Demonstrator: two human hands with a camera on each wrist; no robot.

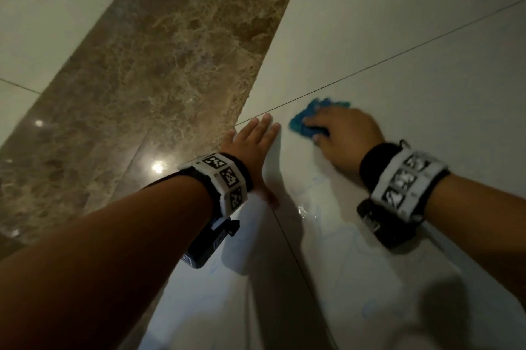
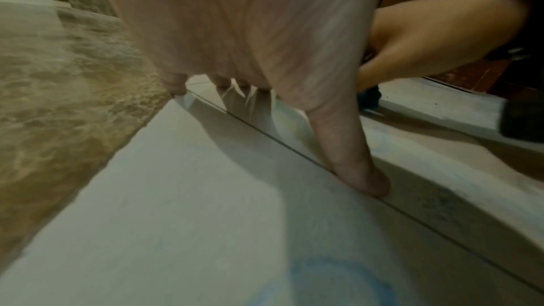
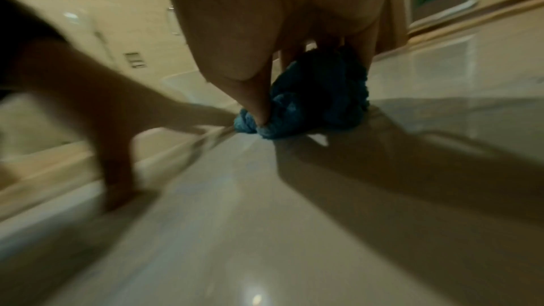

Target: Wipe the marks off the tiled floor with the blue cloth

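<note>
On the pale glossy tiled floor (image 1: 398,45), just right of the brown marbled stone strip (image 1: 159,70), I am crouched low with both hands down. My left hand (image 1: 257,144) lies flat with fingers straight and together, palm propped on the tile beside the dark grout line (image 1: 370,67), with the thumb (image 2: 353,159) pressing down right at a joint; it holds nothing and only braces me. My right hand (image 1: 345,136) is a little farther right, its fingers curled over the crumpled blue terry cloth (image 1: 306,120), pressing the wad against the tile just near the grout line. The right-wrist view shows my thumb and fingers dug into the bunched cloth (image 3: 312,101), which touches the floor.

As for progress, I judge the job to be midway. Faint blue scribbled marks (image 1: 321,193) show on the tile nearer to me, between my two wrists and running on toward the near edge, along with a small wet glint (image 1: 303,210). The left-wrist view shows a clearer blue ring-shaped mark (image 2: 338,276) close under that wrist, untouched. The tile around and beyond the cloth looks clean, though blur makes it hard to be sure. What is left, I think, is the nearer patch of scribbles and that ring.
</note>
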